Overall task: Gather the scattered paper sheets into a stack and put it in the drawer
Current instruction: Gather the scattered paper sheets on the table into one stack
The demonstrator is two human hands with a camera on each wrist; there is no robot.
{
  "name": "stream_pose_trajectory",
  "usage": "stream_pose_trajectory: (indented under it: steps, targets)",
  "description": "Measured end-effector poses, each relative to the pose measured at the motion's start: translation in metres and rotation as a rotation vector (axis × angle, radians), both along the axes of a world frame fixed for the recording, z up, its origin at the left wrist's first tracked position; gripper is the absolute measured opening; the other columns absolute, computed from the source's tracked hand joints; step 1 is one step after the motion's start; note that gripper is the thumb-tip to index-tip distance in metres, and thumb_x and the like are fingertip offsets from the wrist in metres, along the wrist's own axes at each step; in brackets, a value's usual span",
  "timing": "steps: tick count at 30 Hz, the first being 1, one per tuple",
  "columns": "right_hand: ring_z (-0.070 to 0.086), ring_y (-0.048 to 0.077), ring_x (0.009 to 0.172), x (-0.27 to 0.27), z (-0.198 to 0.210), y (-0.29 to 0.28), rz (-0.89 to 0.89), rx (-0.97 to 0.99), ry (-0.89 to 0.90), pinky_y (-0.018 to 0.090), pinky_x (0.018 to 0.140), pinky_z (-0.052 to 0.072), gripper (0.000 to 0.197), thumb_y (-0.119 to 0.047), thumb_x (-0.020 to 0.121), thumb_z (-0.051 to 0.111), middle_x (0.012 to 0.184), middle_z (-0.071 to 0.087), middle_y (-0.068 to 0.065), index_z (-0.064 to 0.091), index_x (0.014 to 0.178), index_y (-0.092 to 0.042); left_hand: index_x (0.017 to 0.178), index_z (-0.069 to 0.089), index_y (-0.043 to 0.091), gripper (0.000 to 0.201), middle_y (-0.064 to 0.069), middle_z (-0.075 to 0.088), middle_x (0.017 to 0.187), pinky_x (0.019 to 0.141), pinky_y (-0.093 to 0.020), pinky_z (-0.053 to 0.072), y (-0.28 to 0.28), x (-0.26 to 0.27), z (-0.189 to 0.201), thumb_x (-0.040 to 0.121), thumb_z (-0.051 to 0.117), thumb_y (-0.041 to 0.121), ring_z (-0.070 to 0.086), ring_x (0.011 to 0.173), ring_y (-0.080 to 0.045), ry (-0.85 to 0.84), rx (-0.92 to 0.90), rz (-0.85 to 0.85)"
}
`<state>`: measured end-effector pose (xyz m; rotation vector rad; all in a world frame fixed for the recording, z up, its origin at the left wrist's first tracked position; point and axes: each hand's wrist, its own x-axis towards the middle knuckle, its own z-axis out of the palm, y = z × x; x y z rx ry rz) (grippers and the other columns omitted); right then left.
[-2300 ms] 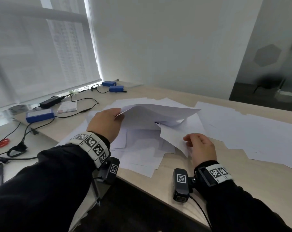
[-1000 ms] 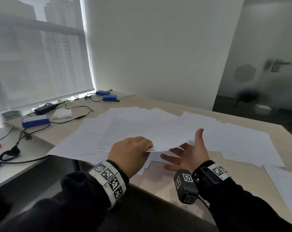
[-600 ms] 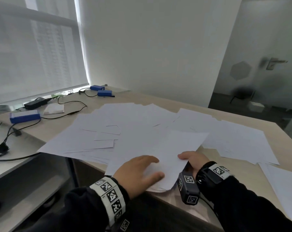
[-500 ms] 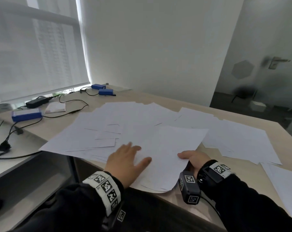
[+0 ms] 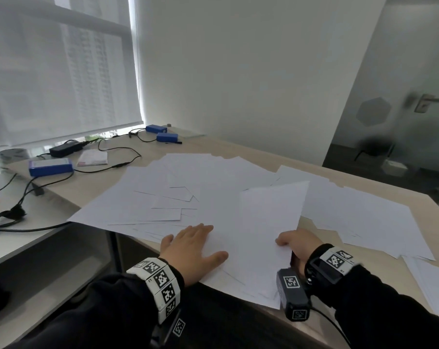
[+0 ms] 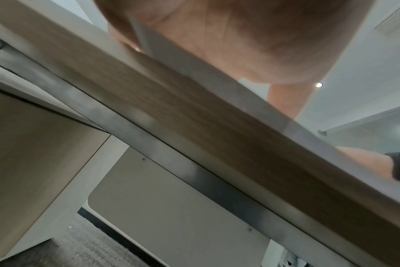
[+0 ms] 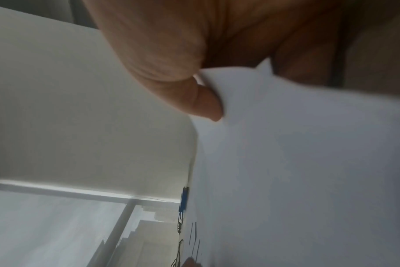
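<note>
Several white paper sheets [image 5: 188, 187] lie scattered over the wooden desk [image 5: 379, 278]. A gathered bunch of sheets [image 5: 261, 238] lies at the near edge, its front overhanging. My left hand [image 5: 193, 245] lies flat on the bunch's left part, fingers straight and thumb spread. My right hand [image 5: 295, 244] pinches the bunch's right edge; the right wrist view shows the thumb [image 7: 203, 103] on top of the paper [image 7: 308, 162]. More sheets [image 5: 364, 220] spread to the right. No drawer shows.
Blue boxes [image 5: 51, 167], a black power adapter [image 5: 66, 148] and cables [image 5: 117, 165] sit at the desk's back left by the window. A lower white desk [image 5: 24, 222] stands to the left. A glass door [image 5: 400, 122] is at the right.
The lifted bunch came down onto the near desk edge. My left hand let go of it and now lies flat on top, slid leftward. My right hand turned from open palm to pinching the edge.
</note>
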<state>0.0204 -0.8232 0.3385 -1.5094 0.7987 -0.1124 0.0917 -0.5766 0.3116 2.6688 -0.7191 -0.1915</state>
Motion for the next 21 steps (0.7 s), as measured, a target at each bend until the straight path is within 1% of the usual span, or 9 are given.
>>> stream_pose_trajectory:
  steps: [2,3,7,10,13,15,17,19,21]
  targets:
    - [0.069,0.046,0.089,0.001,0.003,-0.008,0.001,-0.093,-0.076,0.062,0.088,0.053,0.019,0.002,0.078,0.066,0.098,0.072,0.025,0.067,0.097,0.001,0.153,0.017,0.041,0.080,0.013,0.013,0.164,0.122,-0.046,0.010,0.001,0.004,0.003,0.085,0.043,0.074,0.014,0.151,-0.009,0.012,-0.079,0.038]
    - [0.069,0.045,0.091,-0.001,0.007,-0.009,-0.003,-0.125,-0.123,0.063,0.088,0.053,0.015,0.003,0.082,0.065,0.100,0.072,0.025,0.067,0.095,-0.004,0.153,0.018,0.040,0.080,0.012,0.015,0.164,0.121,-0.046,0.014,0.001,0.007,0.006,0.086,0.048,0.070,0.017,0.150,-0.010,0.026,-0.146,0.062]
    - [0.069,0.037,0.091,-0.005,0.024,-0.015,-0.036,-0.096,-0.324,0.054,0.085,0.055,0.017,0.001,0.090,0.062,0.101,0.072,0.017,0.066,0.099,-0.012,0.156,0.021,0.025,0.081,0.002,0.027,0.161,0.119,-0.038,0.026,-0.003,0.025,0.027,0.091,0.064,0.047,0.030,0.146,-0.019,0.175,-0.587,0.169]
    - [0.070,0.036,0.094,-0.007,0.033,-0.017,-0.033,-0.064,-0.431,0.051,0.082,0.056,0.021,-0.001,0.090,0.063,0.101,0.075,0.011,0.069,0.105,-0.016,0.155,0.025,0.022,0.080,-0.002,0.041,0.155,0.112,-0.039,0.037,-0.009,0.042,0.048,0.090,0.067,0.043,0.046,0.136,-0.023,0.318,-0.821,0.202]
    - [0.071,0.034,0.095,-0.014,0.039,-0.017,-0.014,-0.099,-0.504,0.048,0.080,0.057,0.021,-0.004,0.090,0.064,0.101,0.076,0.008,0.070,0.107,-0.016,0.134,0.053,0.021,0.063,0.000,0.068,0.125,0.102,-0.045,0.050,-0.016,0.051,0.065,0.078,0.073,0.042,0.067,0.109,-0.020,0.337,-0.985,0.148]
    - [0.071,0.034,0.095,-0.019,0.043,-0.018,-0.009,-0.129,-0.534,0.045,0.077,0.056,0.022,-0.005,0.089,0.065,0.102,0.076,0.008,0.070,0.108,-0.015,0.119,0.064,0.025,0.051,0.003,0.074,0.111,0.097,-0.050,0.053,-0.022,0.052,0.074,0.071,0.072,0.040,0.070,0.102,-0.022,0.343,-1.054,0.121]
    - [0.071,0.032,0.090,-0.024,0.048,-0.022,-0.025,-0.129,-0.582,0.035,0.067,0.055,0.023,-0.002,0.089,0.065,0.101,0.076,0.008,0.069,0.108,-0.013,0.105,0.071,0.026,0.033,0.001,0.077,0.104,0.095,-0.052,0.054,-0.031,0.047,0.080,0.072,0.072,0.030,0.072,0.099,-0.026,0.365,-1.125,0.075]
    - [0.072,0.030,0.086,-0.029,0.055,-0.026,-0.049,-0.139,-0.627,0.029,0.058,0.054,0.021,-0.001,0.088,0.066,0.098,0.077,0.009,0.068,0.105,-0.012,0.099,0.073,0.024,0.021,-0.001,0.077,0.101,0.093,-0.051,0.055,-0.041,0.041,0.084,0.080,0.071,0.017,0.073,0.096,-0.026,0.380,-1.170,0.029]
    - [0.073,0.027,0.086,-0.036,0.060,-0.030,-0.069,-0.159,-0.660,0.028,0.061,0.055,0.018,-0.004,0.087,0.069,0.096,0.077,0.007,0.069,0.102,-0.013,0.102,0.071,0.020,0.022,-0.002,0.077,0.100,0.088,-0.046,0.056,-0.050,0.034,0.086,0.087,0.067,0.005,0.073,0.093,-0.025,0.410,-1.189,-0.014]
